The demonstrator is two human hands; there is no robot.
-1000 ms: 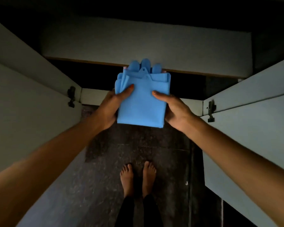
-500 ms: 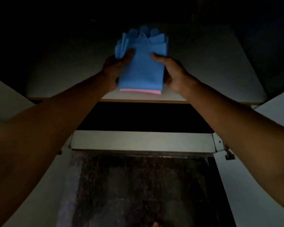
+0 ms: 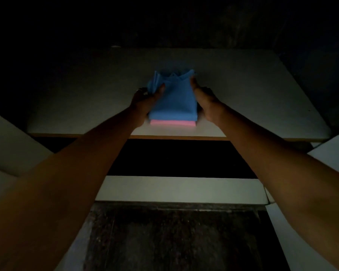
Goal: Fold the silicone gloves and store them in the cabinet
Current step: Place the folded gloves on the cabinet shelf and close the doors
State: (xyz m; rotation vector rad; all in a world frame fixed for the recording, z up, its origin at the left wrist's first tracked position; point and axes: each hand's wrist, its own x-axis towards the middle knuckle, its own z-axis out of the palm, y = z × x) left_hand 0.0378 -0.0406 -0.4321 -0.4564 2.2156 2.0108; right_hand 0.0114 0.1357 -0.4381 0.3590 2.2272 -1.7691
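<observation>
The folded stack of blue silicone gloves (image 3: 173, 100), with a pink layer or cuff edge showing along its near side, lies on the pale flat shelf board (image 3: 252, 98) of the cabinet, set toward the front middle of that board and a little back from its wooden front edge, presumably so the bundle cannot slide off yet stays easy to reach. The left hand (image 3: 145, 101) clasps the stack's left side, thumb pressed on top of the blue surface and the other fingers mostly hidden beside or under it, which looks meant to keep the springy folds from opening. The right hand (image 3: 205, 98) lies along the stack's right edge, thumb touching near the far corner; whether its fingers are curled under the gloves or merely resting against them cannot be told in the dim light. Holding from both sides at once suits soft silicone, which would otherwise unfold while being set down. Below the shelf board a dark gap opens, then a lighter lower ledge (image 3: 180, 189) of the cabinet, and open pale doors (image 3: 10, 145) stand to either side. By my judgement the storing step is nearly complete, with only release remaining
</observation>
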